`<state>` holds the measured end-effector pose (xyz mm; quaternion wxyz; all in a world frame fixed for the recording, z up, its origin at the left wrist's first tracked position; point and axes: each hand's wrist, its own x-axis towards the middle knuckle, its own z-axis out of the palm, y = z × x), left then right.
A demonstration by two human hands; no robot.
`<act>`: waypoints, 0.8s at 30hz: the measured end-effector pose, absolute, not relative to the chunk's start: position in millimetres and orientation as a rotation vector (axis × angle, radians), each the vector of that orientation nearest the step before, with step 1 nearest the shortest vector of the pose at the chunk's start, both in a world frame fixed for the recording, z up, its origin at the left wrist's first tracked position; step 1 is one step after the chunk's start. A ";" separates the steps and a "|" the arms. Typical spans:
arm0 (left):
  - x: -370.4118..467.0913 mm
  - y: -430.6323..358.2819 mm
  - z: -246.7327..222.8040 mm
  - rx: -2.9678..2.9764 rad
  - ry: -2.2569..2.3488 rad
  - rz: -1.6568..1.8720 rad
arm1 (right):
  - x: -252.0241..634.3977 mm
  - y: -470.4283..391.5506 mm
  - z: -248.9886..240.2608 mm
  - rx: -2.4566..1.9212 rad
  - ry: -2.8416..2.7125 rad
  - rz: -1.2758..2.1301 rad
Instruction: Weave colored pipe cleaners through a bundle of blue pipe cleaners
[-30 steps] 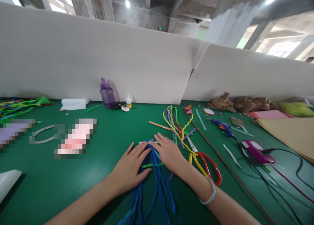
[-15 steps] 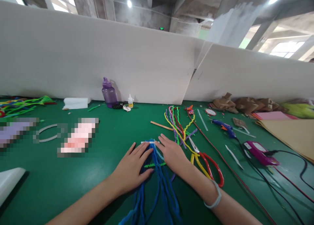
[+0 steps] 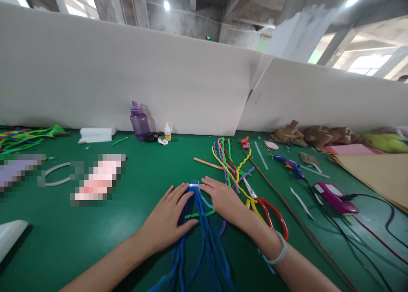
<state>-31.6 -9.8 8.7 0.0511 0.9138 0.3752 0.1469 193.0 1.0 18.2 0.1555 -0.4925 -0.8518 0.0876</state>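
A bundle of blue fuzzy strands (image 3: 208, 236) lies on the green table, its loose ends fanned toward me. Across its top end runs a narrow white strip (image 3: 194, 185). My left hand (image 3: 170, 215) rests flat at the left of the bundle, fingers spread, fingertips by the strip. On the other side my right hand (image 3: 221, 198) lies with its fingers stretched toward the strip's right end. A green wavy piece (image 3: 200, 214) crosses the blue strands between the hands. What lies under the fingertips is hidden.
Red-and-yellow scissors (image 3: 270, 211) and colourful wavy stems (image 3: 231, 160) lie right of my right hand. Farther right are a blue glue gun (image 3: 289, 165), a magenta device (image 3: 334, 197) and cables. A purple bottle (image 3: 139, 122) stands at the back near a white wall.
The strip's ends stuck out flat before; now it looks bent down around the bundle's top. Both hands have stayed beside it, with the right fingers shifted slightly. The whole view has moved a little.
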 end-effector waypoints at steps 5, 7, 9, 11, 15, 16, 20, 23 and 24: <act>-33.4 -10.2 11.6 2.732 1.121 0.516 | 188.0 1.0 12.5 -1.441 -2.396 0.207; -34.4 -11.4 14.2 2.722 1.075 0.558 | 187.2 -0.8 14.9 -1.410 -2.354 0.226; -34.9 -13.0 16.4 2.734 0.988 0.597 | 185.1 -5.4 21.7 -1.329 -2.329 0.251; -34.5 -14.6 18.0 2.739 0.917 0.642 | 181.5 -11.9 30.1 -1.214 -2.343 0.293; -32.0 -16.9 19.7 2.685 0.856 0.688 | 175.9 -20.4 38.6 -1.036 -2.447 0.379; -31.5 -17.3 20.2 2.681 0.848 0.689 | 175.9 -20.5 38.3 -1.018 -2.471 0.388; -31.6 -18.7 23.6 2.642 0.851 0.681 | 179.8 -17.1 34.6 -1.011 -2.490 0.419; -33.3 -19.0 26.5 2.521 0.898 0.709 | 182.2 -15.4 33.9 -1.020 -2.482 0.434; -34.0 -18.9 27.3 2.478 0.918 0.720 | 182.6 -15.2 34.1 -1.019 -2.482 0.439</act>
